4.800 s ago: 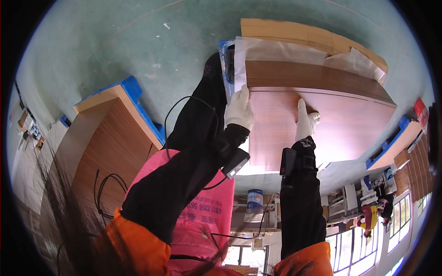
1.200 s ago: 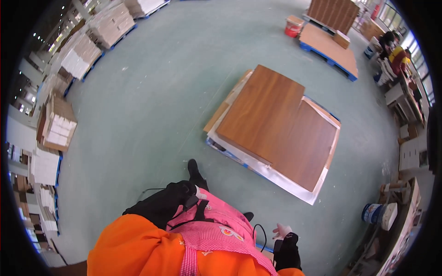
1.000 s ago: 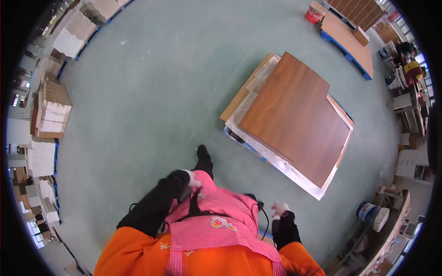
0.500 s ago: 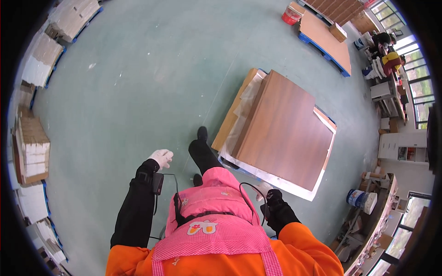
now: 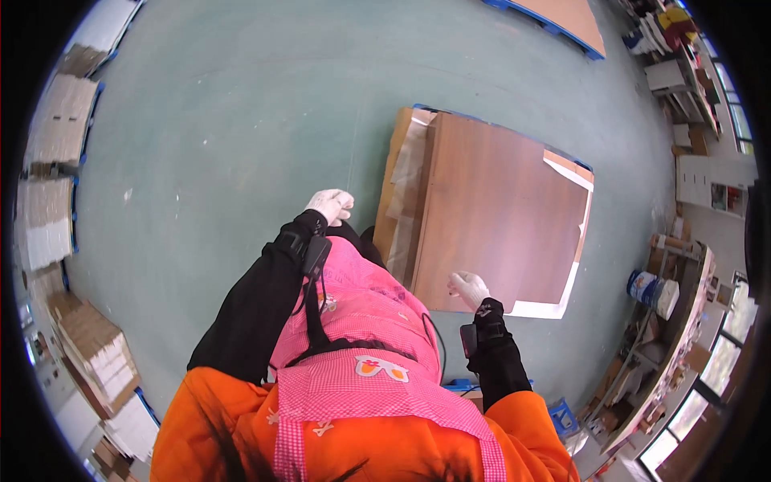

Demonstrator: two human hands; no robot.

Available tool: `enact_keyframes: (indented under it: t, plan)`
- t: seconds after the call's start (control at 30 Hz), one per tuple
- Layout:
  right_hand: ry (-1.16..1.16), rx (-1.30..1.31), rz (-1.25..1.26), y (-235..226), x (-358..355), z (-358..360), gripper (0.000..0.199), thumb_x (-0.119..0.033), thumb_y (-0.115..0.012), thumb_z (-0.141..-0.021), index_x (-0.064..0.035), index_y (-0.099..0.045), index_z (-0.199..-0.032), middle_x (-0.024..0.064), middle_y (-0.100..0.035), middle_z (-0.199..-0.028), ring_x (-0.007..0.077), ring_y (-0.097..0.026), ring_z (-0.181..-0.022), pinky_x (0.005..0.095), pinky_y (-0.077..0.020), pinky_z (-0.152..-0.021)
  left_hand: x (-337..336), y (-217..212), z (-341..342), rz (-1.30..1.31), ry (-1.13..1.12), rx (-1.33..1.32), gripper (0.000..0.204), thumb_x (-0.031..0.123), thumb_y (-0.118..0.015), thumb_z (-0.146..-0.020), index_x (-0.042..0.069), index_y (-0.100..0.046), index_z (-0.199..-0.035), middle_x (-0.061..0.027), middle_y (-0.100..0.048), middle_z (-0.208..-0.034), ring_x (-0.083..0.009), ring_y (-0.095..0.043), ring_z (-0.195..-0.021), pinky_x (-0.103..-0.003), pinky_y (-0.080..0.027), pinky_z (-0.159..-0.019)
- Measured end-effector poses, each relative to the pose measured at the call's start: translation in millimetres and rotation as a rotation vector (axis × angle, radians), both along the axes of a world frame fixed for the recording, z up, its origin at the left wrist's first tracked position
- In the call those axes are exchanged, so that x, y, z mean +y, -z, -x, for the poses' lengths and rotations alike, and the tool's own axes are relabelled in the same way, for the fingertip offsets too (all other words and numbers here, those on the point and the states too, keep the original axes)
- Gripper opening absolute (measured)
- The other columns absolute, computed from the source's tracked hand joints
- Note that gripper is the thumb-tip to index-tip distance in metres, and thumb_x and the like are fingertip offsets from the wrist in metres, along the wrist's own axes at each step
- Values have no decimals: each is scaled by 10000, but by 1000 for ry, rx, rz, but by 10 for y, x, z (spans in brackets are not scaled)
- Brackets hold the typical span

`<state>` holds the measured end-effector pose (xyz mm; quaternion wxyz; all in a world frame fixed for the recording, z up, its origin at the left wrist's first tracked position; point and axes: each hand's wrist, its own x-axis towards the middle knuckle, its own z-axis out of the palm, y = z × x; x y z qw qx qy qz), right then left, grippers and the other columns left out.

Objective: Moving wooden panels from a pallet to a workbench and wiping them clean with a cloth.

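My left hand (image 5: 332,206), in a white glove, hangs above the floor to the left of the stack, its fingers loosely bent and apart with nothing in them. My right hand (image 5: 469,289), gloved in white too, is over the near edge of a brown wood-grain panel (image 5: 502,213). Its fingers are half curled and slightly apart, and nothing shows in them; whether they touch the panel I cannot tell. Under the panel lie white sheeting (image 5: 536,310) and a tan board (image 5: 391,181), on a blue pallet of which only bits of the edge show.
Another blue pallet (image 5: 554,26) with a tan board stands at the far right. Stacks of pale boards (image 5: 60,120) line the left side. A cluttered workbench (image 5: 679,321) runs along the right, with a blue-and-white bucket (image 5: 652,293) beside it.
I have come closer to the panel stack, and my view has turned. My right hand has moved from beside the stack to over the panel's near edge. My left hand has risen.
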<state>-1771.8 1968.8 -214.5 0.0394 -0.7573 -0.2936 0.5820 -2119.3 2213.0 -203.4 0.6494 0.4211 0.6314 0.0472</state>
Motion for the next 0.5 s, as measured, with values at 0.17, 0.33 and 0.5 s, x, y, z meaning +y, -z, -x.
enact_keyframes:
  t: [0.17,0.33,0.5]
  plan:
    - [531,68,-18,209,287,-953,427,-325,-537,-946,24,-604,-1182,116,-694,-978,189,-670,-799,311,-523,-706,997,467,-1532,123,8,-161,233,228,-561,-949,90,-662,-1107,-43,-683,-1076,-174,-698,-898,-325,-571,-674]
    - [1076,85,-3,199,576,-1544,438,-404,-594,-941,-27,-610,-1164,82,-673,-1051,188,-644,-891,370,-504,-807,1497,1819,-2505,477,-299,-503,217,193,-566,-951,91,-619,-1135,-43,-612,-1047,-229,-646,-964,-413,-544,-785]
    - [923,78,-65,1272,2102,-2164,592,-488,-584,-929,-39,-567,-1315,83,-621,-1293,231,-592,-1079,400,-453,-882,3020,3910,-2037,35,214,-71,487,218,-770,-757,66,-583,-1181,-144,-636,-1170,-307,-619,-1100,-387,-499,-955]
